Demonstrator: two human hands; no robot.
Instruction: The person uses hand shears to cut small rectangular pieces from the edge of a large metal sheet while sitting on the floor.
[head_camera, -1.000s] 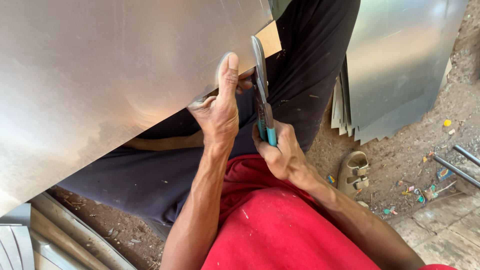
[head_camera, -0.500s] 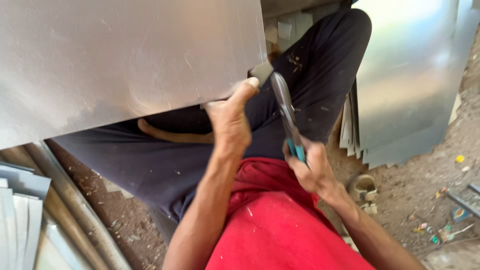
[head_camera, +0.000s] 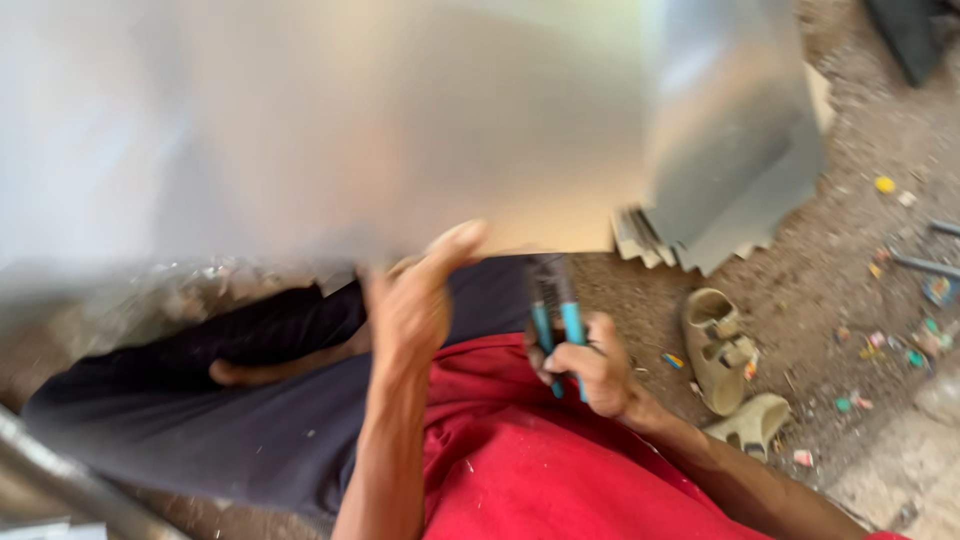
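Left hand (head_camera: 415, 305): gripping the lower edge of the metal sheet (head_camera: 330, 130), thumb lying up against its face, fingers tucked behind where they cannot be seen.

Metal sheet: large, grey, blurred; filling the upper part of the view and leaning over the person's lap, its lower edge running just above both hands.

Stack of cut sheets (head_camera: 720, 200): leaning behind, by the big sheet's right corner, on the dirt floor (head_camera: 850, 130).

Right hand (head_camera: 590, 365): closing round the teal handles of the tin snips (head_camera: 555, 310), held low over the red shirt, blades pointing up to the sheet's lower edge and just short of it.

Sandals (head_camera: 730, 365): a pale pair lying on the dirt, right of the snips.

Step, by my reckoning: steadying the sheet between cuts. Bringing the blades back into the edge looks to be calling for a firm left grip and a squared-up sheet.
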